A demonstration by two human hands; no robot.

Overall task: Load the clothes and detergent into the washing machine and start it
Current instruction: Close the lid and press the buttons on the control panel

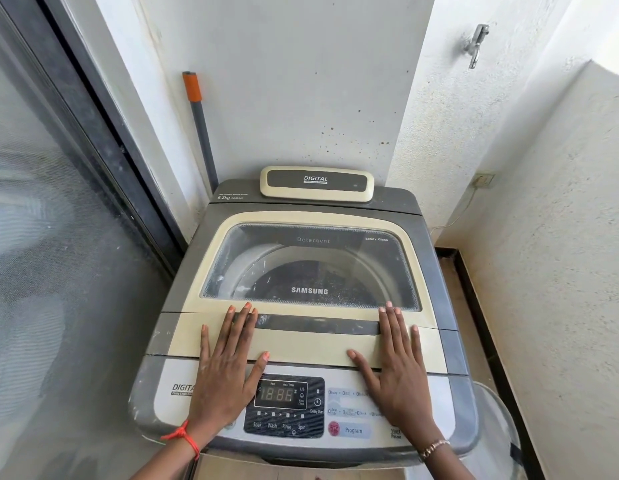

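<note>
A grey and cream top-loading washing machine (183, 278) stands in front of me with its glass lid (311, 268) closed. Through the glass I see the drum and something dark inside it. My left hand (228, 362) lies flat, fingers spread, on the cream front strip of the lid, its fingertips at the lid's dark handle recess (315, 323). My right hand (398, 362) lies flat on the same strip to the right. Neither hand holds anything. The control panel (284, 407) with a digital display sits between my wrists. No detergent container is in view.
A grey pole with an orange grip (199, 123) leans in the corner behind the machine's left side. A dark-framed sliding glass door (58, 202) is close on the left. White walls close in behind and on the right, with a tap (476, 43) high up. A clear plastic container rim (495, 414) shows at lower right.
</note>
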